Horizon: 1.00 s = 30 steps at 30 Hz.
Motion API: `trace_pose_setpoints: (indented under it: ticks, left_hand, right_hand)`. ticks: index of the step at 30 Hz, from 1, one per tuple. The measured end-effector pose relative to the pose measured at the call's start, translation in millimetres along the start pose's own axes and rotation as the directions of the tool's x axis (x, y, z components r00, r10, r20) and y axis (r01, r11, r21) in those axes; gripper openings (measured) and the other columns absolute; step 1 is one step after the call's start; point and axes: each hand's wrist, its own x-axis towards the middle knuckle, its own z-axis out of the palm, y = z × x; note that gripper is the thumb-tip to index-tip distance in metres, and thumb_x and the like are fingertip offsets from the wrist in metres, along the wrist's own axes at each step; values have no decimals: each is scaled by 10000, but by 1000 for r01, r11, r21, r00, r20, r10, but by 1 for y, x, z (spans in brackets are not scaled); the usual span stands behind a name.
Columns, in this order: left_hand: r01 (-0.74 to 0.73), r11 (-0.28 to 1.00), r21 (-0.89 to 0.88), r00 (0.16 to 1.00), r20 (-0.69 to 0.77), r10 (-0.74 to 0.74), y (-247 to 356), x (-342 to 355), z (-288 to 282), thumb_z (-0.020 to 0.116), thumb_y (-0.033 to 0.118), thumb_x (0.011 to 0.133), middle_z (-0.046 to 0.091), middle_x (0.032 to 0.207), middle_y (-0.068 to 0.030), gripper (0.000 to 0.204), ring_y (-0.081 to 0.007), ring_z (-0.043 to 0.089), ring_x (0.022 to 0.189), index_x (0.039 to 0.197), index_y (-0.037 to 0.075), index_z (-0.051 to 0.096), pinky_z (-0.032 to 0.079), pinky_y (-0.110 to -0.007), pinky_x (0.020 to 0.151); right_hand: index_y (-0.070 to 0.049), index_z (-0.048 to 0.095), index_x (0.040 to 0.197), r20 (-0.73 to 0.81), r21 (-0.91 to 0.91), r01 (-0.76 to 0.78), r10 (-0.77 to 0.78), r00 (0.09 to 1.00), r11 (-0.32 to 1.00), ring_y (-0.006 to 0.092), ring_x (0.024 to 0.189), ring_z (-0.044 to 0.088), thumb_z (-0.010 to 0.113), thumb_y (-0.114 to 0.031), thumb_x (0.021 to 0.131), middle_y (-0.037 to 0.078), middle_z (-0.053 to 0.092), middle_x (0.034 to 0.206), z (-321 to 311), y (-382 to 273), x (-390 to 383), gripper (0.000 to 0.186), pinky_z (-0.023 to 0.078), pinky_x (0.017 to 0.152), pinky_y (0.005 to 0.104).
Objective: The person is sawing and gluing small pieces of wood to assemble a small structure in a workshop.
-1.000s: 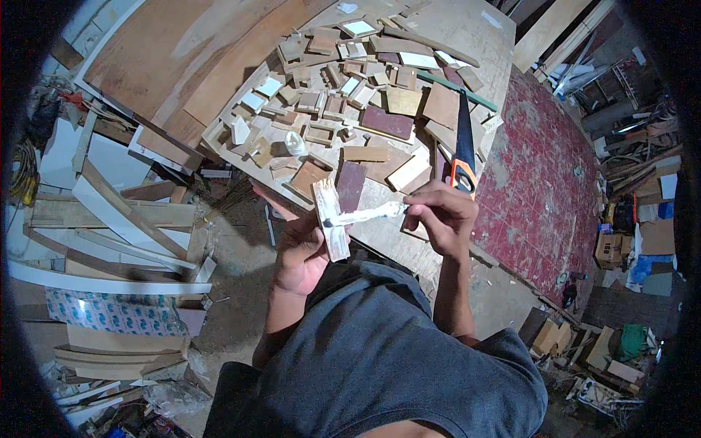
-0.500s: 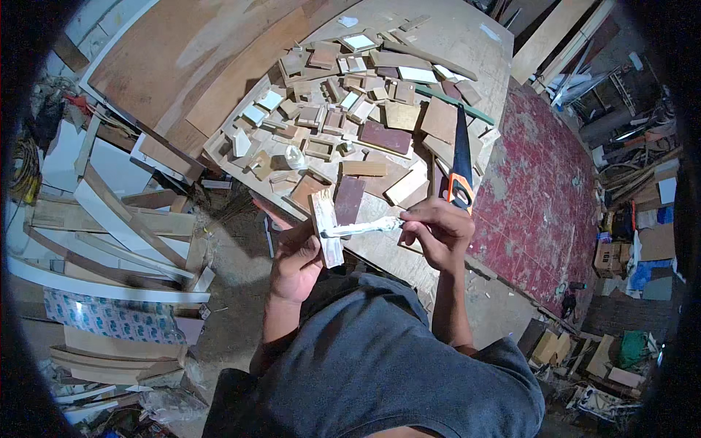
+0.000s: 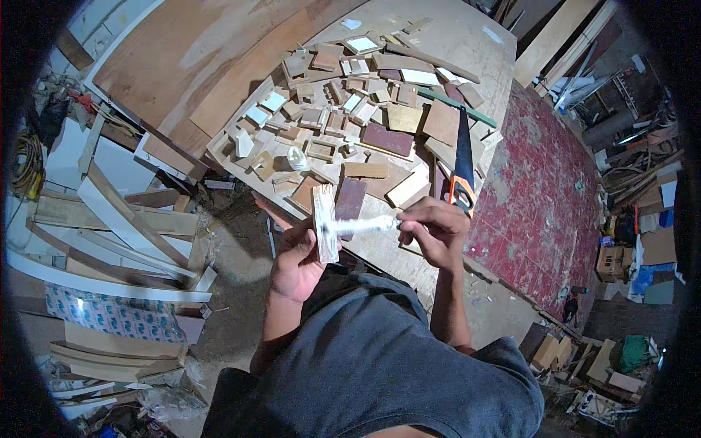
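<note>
Block of pale wood (image 3: 326,208) and white-coated stick (image 3: 363,225), held in two hands at the near side of the surface (image 3: 453,36).
The left hand (image 3: 297,266) is partly closed, thumb and fingers gripping the block's left side; the right hand (image 3: 438,230) is nearly closed, pinching the stick's right end. The stick's left end is at the block's white-smeared face (blurred, so contact is unclear). Farther off lie wood scraps (image 3: 387,139), with an orange-handled saw (image 3: 464,157) to the right.
</note>
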Motion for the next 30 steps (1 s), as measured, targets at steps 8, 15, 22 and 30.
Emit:
trace_pose_setpoints:
  ticks: [8,15,22,30]
  left_hand:
    - [-52,997,48,998,-28,54,0,1,4,631,136,951,674,1157,-177,387,-255,660,1076,1274,-68,575,524,-371,960]
    - [-38,996,82,999,-13,39,-3,-1,4,627,122,950,678,1180,-144,394,-241,662,1081,1298,-54,571,506,-383,989]
    - [-94,987,131,993,-60,103,4,-2,-1,635,142,949,669,1209,-142,416,-225,637,1135,1308,-56,565,493,-377,1005]
    - [-60,994,92,997,-33,63,8,-2,-7,647,138,943,670,1197,-155,451,-233,640,1124,1320,-85,542,486,-363,1010]
  right_hand:
    - [82,721,887,7,107,-14,13,1000,994,162,591,659,686,91,825,160,683,787,-3,5,-6,72,516,487,255]
    - [55,729,893,56,-55,-4,7,998,998,153,597,668,706,53,836,143,692,786,4,2,5,61,523,505,246]
    - [78,721,888,22,74,-50,48,999,996,172,591,665,684,71,837,156,679,770,9,6,5,64,523,491,258]
    - [57,735,906,94,-83,-14,22,995,996,151,606,666,710,35,841,134,688,778,13,15,14,73,517,507,244]
